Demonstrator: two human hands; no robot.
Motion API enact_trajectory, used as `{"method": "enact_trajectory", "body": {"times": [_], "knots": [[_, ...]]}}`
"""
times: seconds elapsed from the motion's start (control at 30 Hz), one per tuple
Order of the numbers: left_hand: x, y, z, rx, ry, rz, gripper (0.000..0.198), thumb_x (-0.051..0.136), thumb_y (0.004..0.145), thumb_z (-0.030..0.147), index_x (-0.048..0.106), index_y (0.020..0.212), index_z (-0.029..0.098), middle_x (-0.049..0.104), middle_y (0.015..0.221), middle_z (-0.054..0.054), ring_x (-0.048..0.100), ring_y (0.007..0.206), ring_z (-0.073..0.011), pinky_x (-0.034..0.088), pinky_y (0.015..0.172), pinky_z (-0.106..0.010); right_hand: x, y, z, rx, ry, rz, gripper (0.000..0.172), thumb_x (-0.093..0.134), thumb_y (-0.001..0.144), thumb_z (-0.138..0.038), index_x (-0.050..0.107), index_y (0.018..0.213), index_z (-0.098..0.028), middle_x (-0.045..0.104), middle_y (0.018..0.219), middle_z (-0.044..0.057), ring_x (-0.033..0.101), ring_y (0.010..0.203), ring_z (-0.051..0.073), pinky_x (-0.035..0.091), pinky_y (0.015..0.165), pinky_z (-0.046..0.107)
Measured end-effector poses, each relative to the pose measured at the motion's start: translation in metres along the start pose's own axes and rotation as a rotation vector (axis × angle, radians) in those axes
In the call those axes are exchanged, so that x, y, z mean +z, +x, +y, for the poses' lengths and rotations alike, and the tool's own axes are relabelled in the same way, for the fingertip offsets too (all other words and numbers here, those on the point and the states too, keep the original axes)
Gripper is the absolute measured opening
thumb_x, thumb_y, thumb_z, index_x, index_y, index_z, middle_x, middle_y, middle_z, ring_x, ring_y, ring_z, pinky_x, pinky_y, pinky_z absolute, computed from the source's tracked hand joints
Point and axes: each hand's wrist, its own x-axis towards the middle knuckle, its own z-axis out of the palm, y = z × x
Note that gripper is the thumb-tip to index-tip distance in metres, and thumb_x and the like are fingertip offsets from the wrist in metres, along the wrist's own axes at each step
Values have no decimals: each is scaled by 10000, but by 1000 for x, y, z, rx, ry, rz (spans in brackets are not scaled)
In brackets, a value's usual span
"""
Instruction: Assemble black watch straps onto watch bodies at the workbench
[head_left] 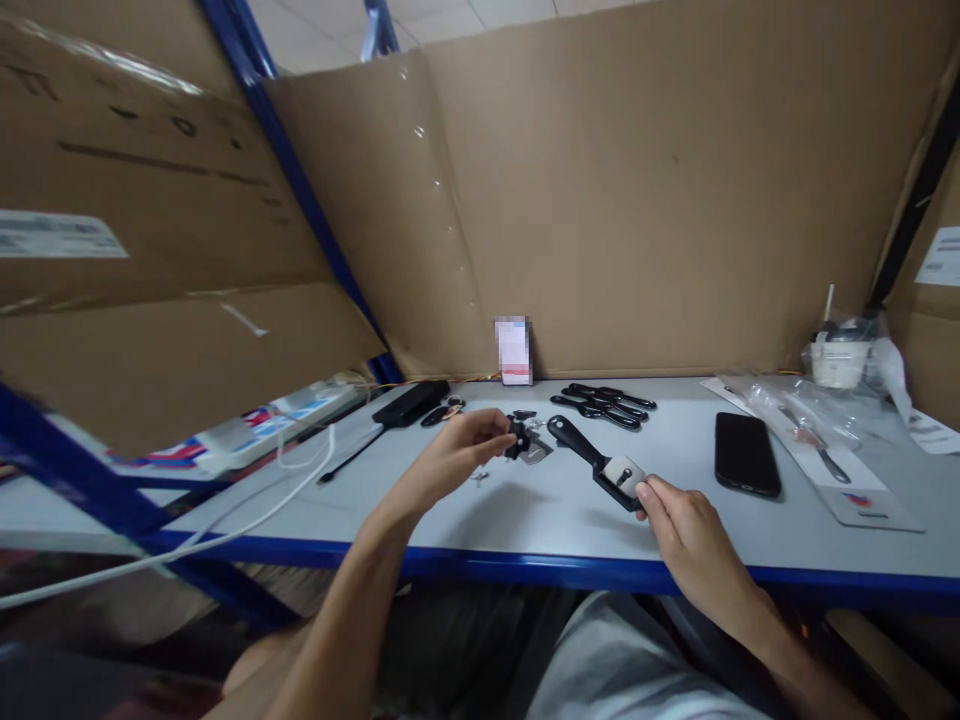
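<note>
My right hand (686,525) grips the frame end of a black-handled tool (576,440), held tilted above the table with its handle pointing away to the left. A pale metal plate (624,476) with a dark slot or fastener in its middle lies against the tool's frame. My left hand (461,450) is closed in a pinch at a small black part (517,437), whose exact kind I cannot make out. Right beside those fingertips are loose metal pieces (537,452), partly overlapping the black part. Tiny bright bits (479,477) lie on the table below my left hand.
Several black handles (604,405) lie behind the tool. A black phone (746,455), a packaging card (862,505) and a bagged cup (838,362) are on the right. A lit phone (514,352) leans on cardboard. Leftward are a black box (411,402) and power strip (281,420).
</note>
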Motion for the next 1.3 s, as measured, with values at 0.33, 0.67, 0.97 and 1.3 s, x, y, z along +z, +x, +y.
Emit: {"method": "enact_trajectory", "body": {"times": [0.33, 0.67, 0.97, 1.3], "knots": [[99, -30, 63, -15, -580, -121, 414, 742, 742, 497, 461, 698, 197, 659, 558, -28, 564, 471, -123, 430, 490, -232, 1, 0, 0, 0, 51, 105, 389, 268, 1012, -410, 485, 738, -239, 656, 680, 22, 577, 613, 173, 309, 611, 271], [129, -38, 53, 57, -242, 237, 373, 634, 817, 447, 428, 618, 209, 423, 481, 71, 354, 433, -68, 272, 445, -205, 0, -1, -2, -23, 132, 100, 389, 294, 1009, -410, 424, 684, -240, 569, 611, -8, 526, 583, 153, 342, 629, 250], [132, -27, 44, -130, -468, 40, 407, 710, 734, 538, 495, 856, 215, 413, 457, 112, 330, 324, -75, 243, 346, -198, -4, -2, -4, -34, 206, 68, 390, 303, 1012, -412, 412, 678, -242, 580, 630, 6, 560, 631, 157, 368, 606, 245], [132, -32, 46, -130, -487, -124, 523, 570, 818, 643, 535, 599, 170, 450, 377, 25, 374, 298, -80, 269, 342, -208, -4, 0, -2, -58, 344, -5, 391, 331, 1011, -446, 431, 702, -228, 512, 630, -3, 507, 628, 146, 367, 570, 242]]}}
